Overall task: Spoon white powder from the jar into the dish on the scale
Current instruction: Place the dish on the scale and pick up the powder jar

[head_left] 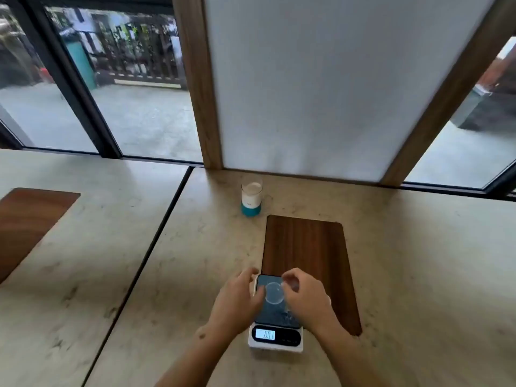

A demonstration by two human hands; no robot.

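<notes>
A small white scale with a dark platform and a lit display sits near the table's front edge. On the platform lies a clear round dish, which looks empty. My left hand grips the scale's left edge, thumb on the platform beside the dish. My right hand is curled, with fingertips pinching the dish's right rim. The jar, clear glass with a teal base and white powder inside, stands open at the back of the table, far from both hands. No spoon is in view.
The scale overlaps the near corner of a dark wooden board set in the beige stone table. A seam divides this table from another on the left. A white wood-framed panel and windows stand behind.
</notes>
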